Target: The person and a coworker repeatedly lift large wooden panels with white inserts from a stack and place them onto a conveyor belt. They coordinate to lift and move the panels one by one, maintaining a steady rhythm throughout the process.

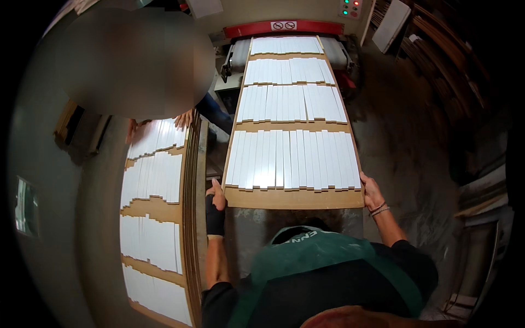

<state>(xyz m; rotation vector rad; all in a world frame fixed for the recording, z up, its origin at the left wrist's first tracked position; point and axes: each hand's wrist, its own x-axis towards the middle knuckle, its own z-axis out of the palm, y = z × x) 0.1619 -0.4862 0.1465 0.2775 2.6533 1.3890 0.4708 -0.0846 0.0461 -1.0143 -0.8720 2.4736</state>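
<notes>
a: head view, where are the hands?
b: left hand (216,194) and right hand (371,191) each clamp a near corner of the brown board (295,198), fingers curled over its edge.
a: and the board?
b: straight ahead, carrying rows of white strips (293,158), its far end at the red-topped machine (284,26).

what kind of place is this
Most likely a wood or panel finishing workshop. A long brown board carrying rows of white strips comes off a machine with a red guard, and a stack of like boards stands beside it.
</notes>
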